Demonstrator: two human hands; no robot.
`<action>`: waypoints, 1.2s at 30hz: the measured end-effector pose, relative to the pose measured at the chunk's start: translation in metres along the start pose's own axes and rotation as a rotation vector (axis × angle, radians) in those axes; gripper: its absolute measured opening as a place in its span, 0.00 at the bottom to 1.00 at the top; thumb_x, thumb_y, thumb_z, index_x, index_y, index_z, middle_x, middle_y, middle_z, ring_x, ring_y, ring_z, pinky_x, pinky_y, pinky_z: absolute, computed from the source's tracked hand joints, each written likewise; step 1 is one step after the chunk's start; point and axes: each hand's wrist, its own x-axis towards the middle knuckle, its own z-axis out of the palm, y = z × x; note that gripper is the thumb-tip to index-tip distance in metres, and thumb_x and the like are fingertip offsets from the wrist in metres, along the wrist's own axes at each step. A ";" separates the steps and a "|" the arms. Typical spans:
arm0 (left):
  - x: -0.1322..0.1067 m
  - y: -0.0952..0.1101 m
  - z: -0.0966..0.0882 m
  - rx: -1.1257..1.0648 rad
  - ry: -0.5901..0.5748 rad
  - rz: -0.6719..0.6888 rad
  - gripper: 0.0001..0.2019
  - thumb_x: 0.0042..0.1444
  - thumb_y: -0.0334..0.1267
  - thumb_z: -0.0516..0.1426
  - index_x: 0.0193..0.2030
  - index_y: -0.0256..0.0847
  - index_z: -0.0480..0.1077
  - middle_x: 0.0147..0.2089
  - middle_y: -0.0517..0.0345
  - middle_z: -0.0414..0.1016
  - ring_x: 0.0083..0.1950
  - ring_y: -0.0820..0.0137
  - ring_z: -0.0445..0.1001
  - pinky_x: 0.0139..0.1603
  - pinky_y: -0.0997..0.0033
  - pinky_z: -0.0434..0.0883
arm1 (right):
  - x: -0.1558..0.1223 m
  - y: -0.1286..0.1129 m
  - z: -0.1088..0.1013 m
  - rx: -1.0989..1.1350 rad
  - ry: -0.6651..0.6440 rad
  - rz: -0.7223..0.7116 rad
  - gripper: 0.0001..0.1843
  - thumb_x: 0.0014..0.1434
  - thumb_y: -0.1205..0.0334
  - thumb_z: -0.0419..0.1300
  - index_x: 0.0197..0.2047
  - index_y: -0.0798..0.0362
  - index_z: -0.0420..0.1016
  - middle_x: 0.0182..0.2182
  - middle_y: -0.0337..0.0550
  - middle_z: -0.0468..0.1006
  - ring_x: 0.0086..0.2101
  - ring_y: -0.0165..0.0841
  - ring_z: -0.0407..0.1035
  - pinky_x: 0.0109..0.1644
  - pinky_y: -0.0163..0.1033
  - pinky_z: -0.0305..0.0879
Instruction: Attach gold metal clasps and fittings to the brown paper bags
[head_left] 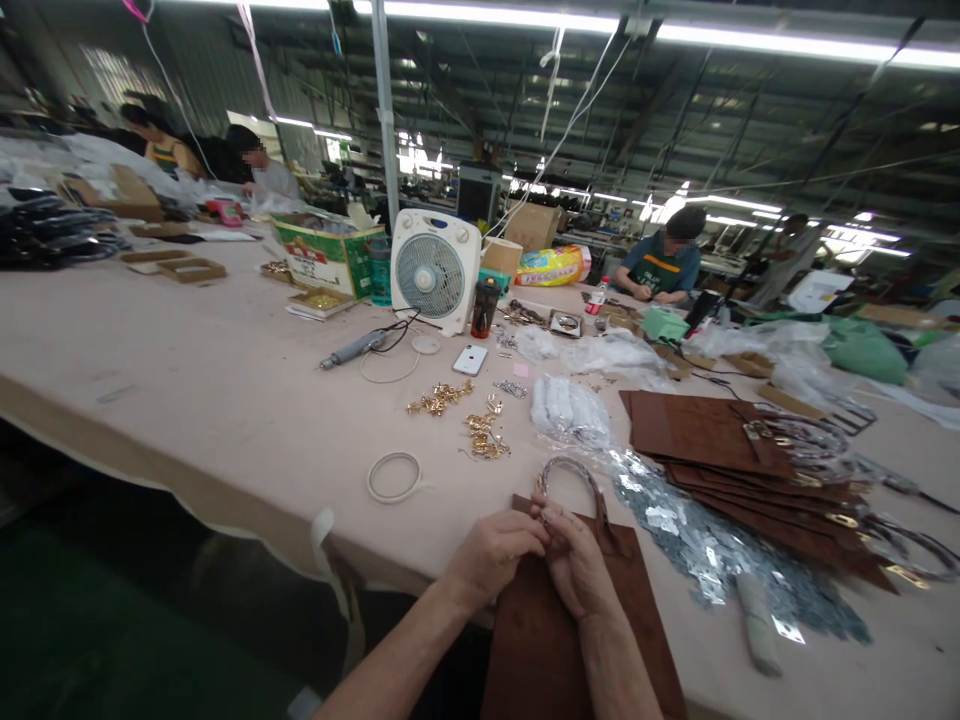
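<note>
A brown leather bag panel [529, 630] lies at the table's front edge, with a curved, plastic-wrapped handle [568, 464] standing at its far end. At the left foot of that handle, my left hand [491, 552] and my right hand [576, 560] meet with fingertips pinched together. A bit of gold-coloured metal shows just above the fingers. Whatever small piece they pinch is hidden between them. My right wrist rests over the panel. Beyond my hands lie loose gold-coloured fittings [486, 436] and another heap of gold fittings [439, 398].
Stacked brown panels with handles [720, 440] lie right, beside scattered metal plates [690, 530] and a grey rolled bundle [757, 625]. A tape roll [394, 477], power screwdriver [352, 350], phone [470, 359] and fan [435, 270] sit leftward and behind. A co-worker [664, 260] sits opposite.
</note>
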 end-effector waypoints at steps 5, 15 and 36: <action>-0.001 0.005 -0.001 0.036 -0.062 0.035 0.15 0.73 0.32 0.51 0.43 0.42 0.80 0.47 0.50 0.84 0.52 0.68 0.81 0.58 0.69 0.78 | -0.002 -0.008 -0.001 0.012 -0.044 0.061 0.19 0.48 0.62 0.76 0.45 0.51 0.84 0.40 0.43 0.81 0.37 0.32 0.73 0.36 0.32 0.72; 0.002 0.002 -0.003 -0.162 0.052 -0.057 0.14 0.69 0.28 0.53 0.38 0.41 0.80 0.45 0.52 0.84 0.49 0.69 0.82 0.56 0.70 0.78 | -0.004 -0.006 -0.003 0.008 -0.039 -0.042 0.14 0.57 0.50 0.73 0.43 0.49 0.85 0.44 0.45 0.82 0.43 0.36 0.75 0.46 0.38 0.74; -0.005 -0.003 -0.003 -0.368 0.137 -0.206 0.12 0.57 0.22 0.59 0.33 0.40 0.82 0.44 0.54 0.86 0.46 0.68 0.84 0.55 0.71 0.78 | -0.003 -0.001 -0.006 -0.653 -0.068 -0.305 0.20 0.64 0.43 0.66 0.45 0.49 0.87 0.46 0.46 0.83 0.50 0.41 0.74 0.60 0.41 0.68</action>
